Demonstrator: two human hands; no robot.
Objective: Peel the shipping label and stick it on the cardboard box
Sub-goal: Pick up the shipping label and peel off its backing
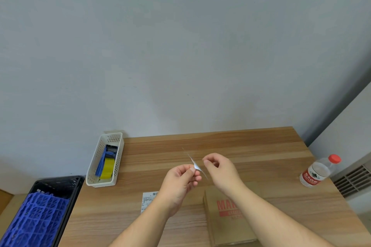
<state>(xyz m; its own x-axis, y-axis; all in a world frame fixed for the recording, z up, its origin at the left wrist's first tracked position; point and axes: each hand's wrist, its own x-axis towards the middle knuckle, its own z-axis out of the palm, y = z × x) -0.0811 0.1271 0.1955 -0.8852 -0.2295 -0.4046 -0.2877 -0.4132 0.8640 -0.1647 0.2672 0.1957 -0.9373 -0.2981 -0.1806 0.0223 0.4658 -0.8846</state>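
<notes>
Wooden desk (pixel 241 146) below me, I see my left hand (pixel 181 180) pinching the flimsy shipping label (pixel 194 163) edge-on, right hand (pixel 220 168) nipping its corner, cardboard box (pixel 222 226) at five o'clock.

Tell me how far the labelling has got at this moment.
Early stage. Both hands, left and right, hold a thin label sheet edge-on above the table, apparently peeling it. Another printed label lies flat. The cardboard box shows no label on its visible top; sticking remains.
</notes>
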